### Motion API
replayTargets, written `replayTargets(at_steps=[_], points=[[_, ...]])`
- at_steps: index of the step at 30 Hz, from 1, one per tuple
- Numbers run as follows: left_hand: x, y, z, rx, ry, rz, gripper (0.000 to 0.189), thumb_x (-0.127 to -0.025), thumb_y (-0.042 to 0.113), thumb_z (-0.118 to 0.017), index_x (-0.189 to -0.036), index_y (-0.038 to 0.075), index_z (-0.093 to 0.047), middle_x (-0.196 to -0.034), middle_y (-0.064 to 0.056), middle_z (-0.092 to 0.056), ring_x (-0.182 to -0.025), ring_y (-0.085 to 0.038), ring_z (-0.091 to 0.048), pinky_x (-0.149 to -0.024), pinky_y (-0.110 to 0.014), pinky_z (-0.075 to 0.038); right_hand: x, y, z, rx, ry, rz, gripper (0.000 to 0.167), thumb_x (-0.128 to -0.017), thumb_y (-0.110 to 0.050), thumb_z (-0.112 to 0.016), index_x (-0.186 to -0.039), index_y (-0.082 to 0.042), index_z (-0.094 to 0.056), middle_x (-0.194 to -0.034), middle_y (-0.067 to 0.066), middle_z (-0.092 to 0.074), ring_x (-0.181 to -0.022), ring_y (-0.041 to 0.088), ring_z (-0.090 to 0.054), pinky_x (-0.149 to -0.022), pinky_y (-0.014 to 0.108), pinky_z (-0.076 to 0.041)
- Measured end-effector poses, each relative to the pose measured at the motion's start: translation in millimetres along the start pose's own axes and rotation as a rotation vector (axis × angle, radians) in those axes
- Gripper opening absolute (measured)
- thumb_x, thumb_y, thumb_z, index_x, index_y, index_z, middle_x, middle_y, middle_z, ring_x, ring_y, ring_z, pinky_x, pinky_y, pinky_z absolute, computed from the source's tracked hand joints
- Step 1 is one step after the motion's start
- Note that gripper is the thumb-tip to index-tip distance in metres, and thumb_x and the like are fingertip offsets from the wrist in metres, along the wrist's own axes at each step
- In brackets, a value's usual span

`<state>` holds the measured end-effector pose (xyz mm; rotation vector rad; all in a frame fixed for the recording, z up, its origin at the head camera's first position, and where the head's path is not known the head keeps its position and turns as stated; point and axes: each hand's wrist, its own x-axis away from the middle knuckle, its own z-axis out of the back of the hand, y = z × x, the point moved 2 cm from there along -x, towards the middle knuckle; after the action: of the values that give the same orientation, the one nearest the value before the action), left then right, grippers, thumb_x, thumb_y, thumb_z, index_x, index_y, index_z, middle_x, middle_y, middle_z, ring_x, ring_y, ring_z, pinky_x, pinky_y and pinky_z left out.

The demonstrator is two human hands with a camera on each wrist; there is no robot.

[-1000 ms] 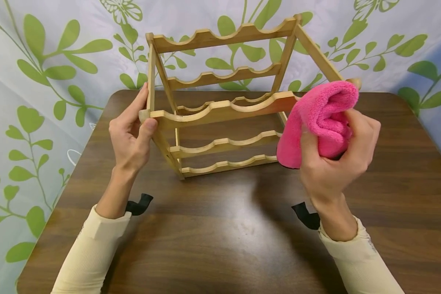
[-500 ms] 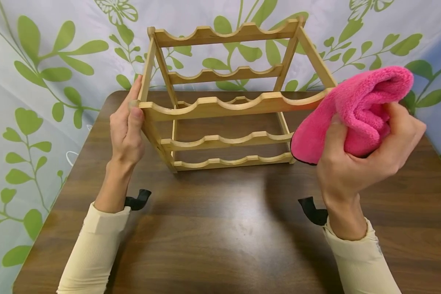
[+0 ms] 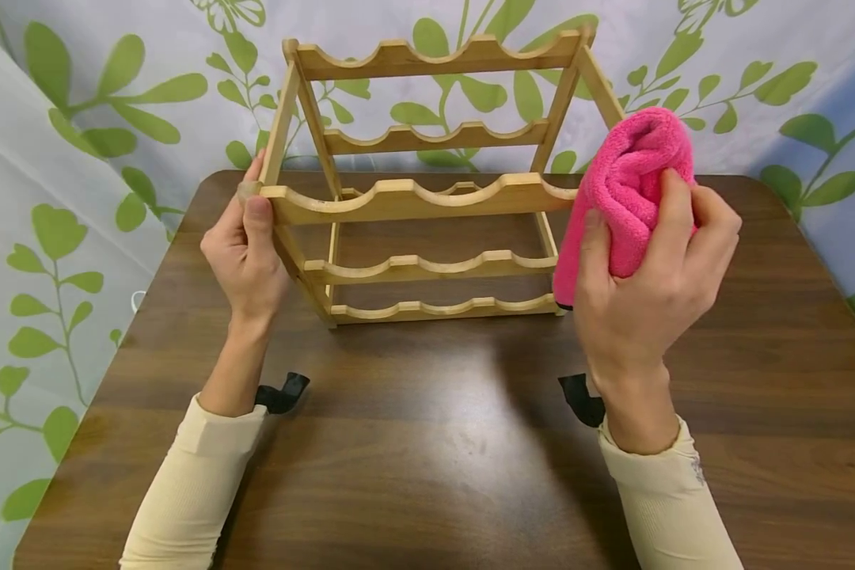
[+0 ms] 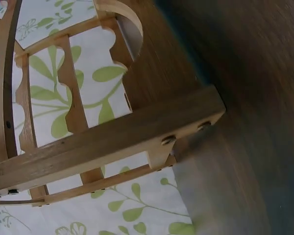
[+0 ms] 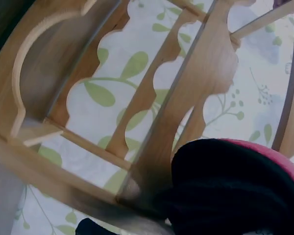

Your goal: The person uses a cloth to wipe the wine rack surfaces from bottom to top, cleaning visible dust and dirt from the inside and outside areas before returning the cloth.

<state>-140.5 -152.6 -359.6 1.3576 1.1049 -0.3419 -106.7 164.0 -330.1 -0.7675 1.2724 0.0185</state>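
Observation:
A light wooden wine rack [image 3: 399,199] with scalloped rails stands on the table in the head view. My left hand [image 3: 245,245] holds its top front left corner, thumb in front and fingers behind the post. A bunched pink cloth [image 3: 634,190] is in my right hand [image 3: 651,277], pinched between thumb and fingers. The cloth lies over the right end of the top front rail and hides the corner there. In the right wrist view the dark underside of the cloth [image 5: 220,186] overlaps a rail. The left wrist view shows the rack's side post [image 4: 108,132] with screw heads.
The brown wooden table [image 3: 427,443] extends in front of the rack and to both sides. Behind it hangs a pale curtain [image 3: 114,261] with green leaf prints. A dark strap [image 3: 283,393] sticks out by the left wrist, another strap [image 3: 582,400] by the right.
My right hand moved out to the right with the cloth, then came back left to the rail end. The rack's near left corner shifted slightly left and up in view, my left hand still on it.

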Motion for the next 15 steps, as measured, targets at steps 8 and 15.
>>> replayTargets(at_steps=[8,15], points=[[-0.1,2.8,1.9,-0.06,-0.019,-0.021,0.055,-0.096,0.044,-0.06,-0.124,-0.003,-0.065,-0.123,-0.016,-0.065,-0.07,-0.007,-0.053,-0.065,-0.016,-0.043,14.7,0.7,-11.1,-0.065,-0.08,-0.017,0.047,-0.084,-0.032,-0.069,-0.115,0.003,-0.061,-0.112,0.021,-0.058,-0.107,0.018,-0.051,-0.09,0.041,-0.047],[-0.7,2.4,2.3,-0.075,-0.024,-0.016,0.06,-0.093,0.048,-0.061,-0.124,-0.004,-0.065,-0.124,-0.016,-0.064,-0.09,-0.015,-0.063,-0.075,-0.02,-0.048,22.3,-1.6,-15.6,-0.136,-0.118,-0.034,0.046,-0.083,-0.03,-0.07,-0.113,0.004,-0.059,-0.113,0.02,-0.058,-0.106,0.022,-0.051,-0.088,0.042,-0.045]])
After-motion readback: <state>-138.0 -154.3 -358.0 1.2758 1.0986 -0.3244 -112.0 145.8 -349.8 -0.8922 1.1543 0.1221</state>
